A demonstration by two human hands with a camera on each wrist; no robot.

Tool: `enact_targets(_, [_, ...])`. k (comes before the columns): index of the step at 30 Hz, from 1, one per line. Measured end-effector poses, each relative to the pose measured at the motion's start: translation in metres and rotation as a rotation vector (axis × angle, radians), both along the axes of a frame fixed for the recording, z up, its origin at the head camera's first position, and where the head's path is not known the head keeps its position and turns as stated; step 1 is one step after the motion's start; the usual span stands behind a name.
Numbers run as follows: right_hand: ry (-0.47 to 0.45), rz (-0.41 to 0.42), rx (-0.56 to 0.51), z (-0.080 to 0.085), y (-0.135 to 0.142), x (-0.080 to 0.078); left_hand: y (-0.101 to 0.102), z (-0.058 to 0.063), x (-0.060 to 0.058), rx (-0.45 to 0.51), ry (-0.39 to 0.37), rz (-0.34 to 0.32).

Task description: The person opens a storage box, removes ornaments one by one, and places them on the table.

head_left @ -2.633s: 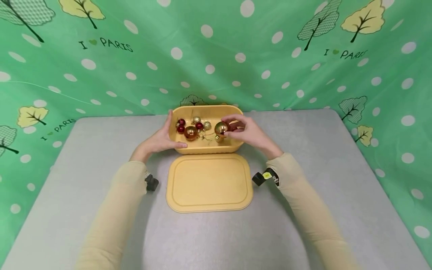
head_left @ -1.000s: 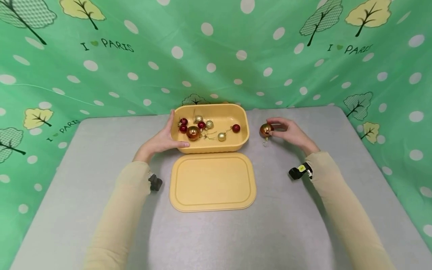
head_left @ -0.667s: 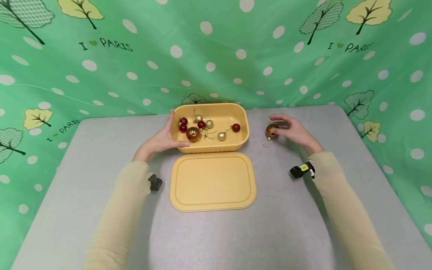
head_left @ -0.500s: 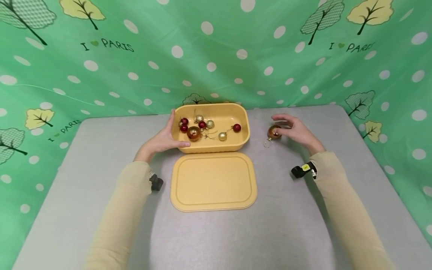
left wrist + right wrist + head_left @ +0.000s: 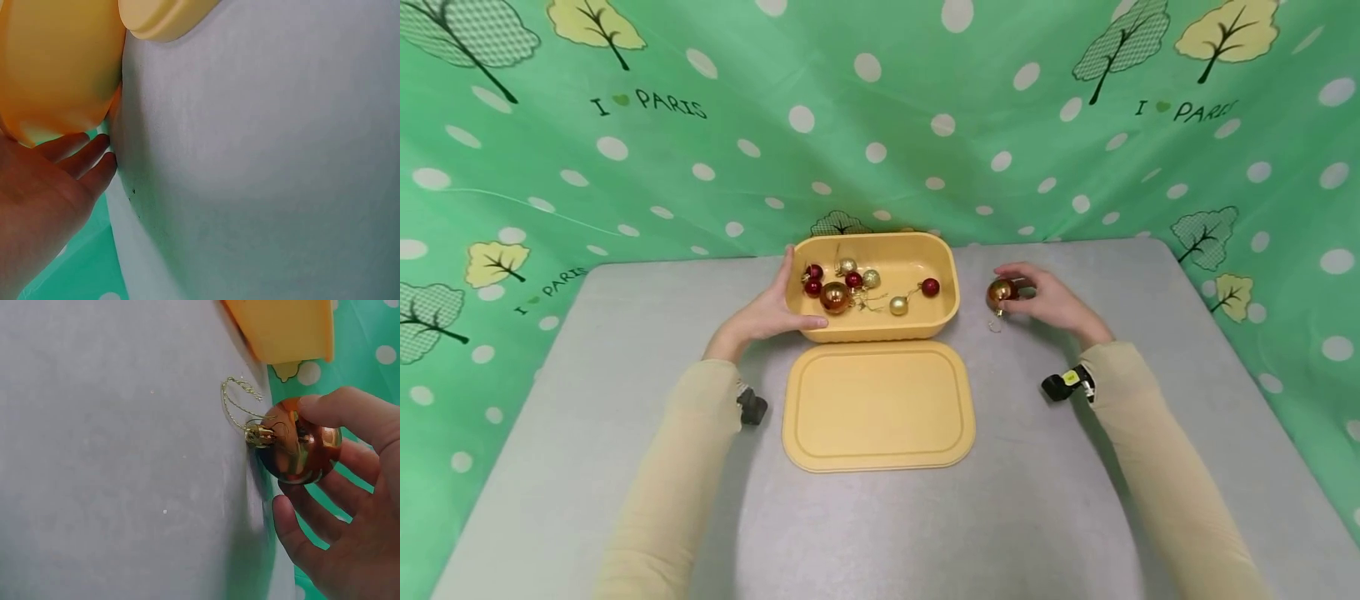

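At the back of the table stands a yellow box [image 5: 880,332] with several red and gold Christmas baubles in it, among them a large shiny gold bauble [image 5: 835,297]. My left hand [image 5: 767,312] rests on the box's left end, thumb along the front rim; in the left wrist view its fingers [image 5: 84,156] look mostly straight against the outer wall. Right of the box, my right hand [image 5: 1048,300] holds another large gold bauble [image 5: 1002,293] between thumb and fingers. In the right wrist view, this bauble's cap and gold string [image 5: 228,403] point away from the palm.
A yellow lid [image 5: 880,407] lies flat in front of the box. Behind the grey table [image 5: 925,533] hangs a green dotted cloth [image 5: 880,108]. Inside the box, a small red bauble [image 5: 930,287] and a small gold one [image 5: 898,305] lie toward the right.
My right hand has carried the large gold bauble out of the box to the table's right side, then shifted it slightly. My left hand has stayed at the box.
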State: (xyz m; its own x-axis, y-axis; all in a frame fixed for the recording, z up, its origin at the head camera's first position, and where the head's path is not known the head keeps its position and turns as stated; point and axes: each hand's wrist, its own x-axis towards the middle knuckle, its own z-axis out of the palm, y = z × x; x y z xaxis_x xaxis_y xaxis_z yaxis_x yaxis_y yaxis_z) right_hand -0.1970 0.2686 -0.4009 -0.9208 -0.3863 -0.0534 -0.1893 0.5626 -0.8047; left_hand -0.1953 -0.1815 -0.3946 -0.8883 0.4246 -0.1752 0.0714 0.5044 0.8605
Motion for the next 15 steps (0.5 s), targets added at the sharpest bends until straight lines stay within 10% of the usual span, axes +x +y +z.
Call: enact_targets(15, [-0.016, 0.008, -0.069, 0.0054, 0.0033, 0.0010, 0.0013, -0.0001, 0.0013, 0.008, 0.003, 0.002])
